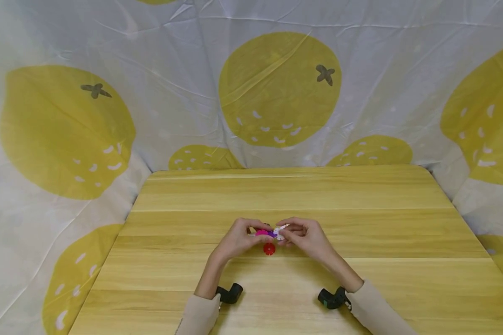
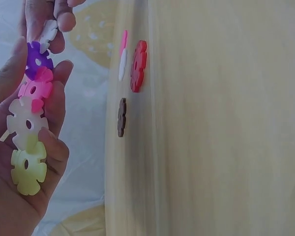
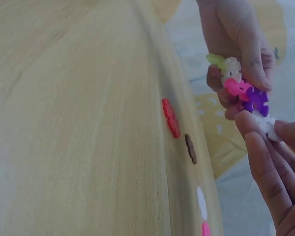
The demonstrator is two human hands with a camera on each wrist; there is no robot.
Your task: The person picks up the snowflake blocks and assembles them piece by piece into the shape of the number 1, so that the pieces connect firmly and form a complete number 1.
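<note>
My left hand [image 1: 240, 237] grips a chain of notched plastic discs, snowflake building pieces. In the left wrist view the chain runs from a yellow disc [image 2: 28, 169] through a pale white disc [image 2: 27, 123] and a pink disc [image 2: 35, 89] to a purple disc [image 2: 38, 61]. Thumb and fingers of my right hand [image 1: 306, 236] pinch a white disc [image 3: 265, 125] at the purple end, its edge meeting the purple disc. Both hands are held close together above the table, and the right fingertips partly cover the white disc.
On the wooden table [image 1: 276, 288] below the hands lie a red disc [image 1: 269, 249], a brown disc [image 2: 122, 117], another white disc [image 3: 201, 202] and another pink disc [image 3: 205, 229]. A lemon-print cloth [image 1: 184, 93] hangs behind the table. Black devices [image 1: 230, 294] sit at both wrists.
</note>
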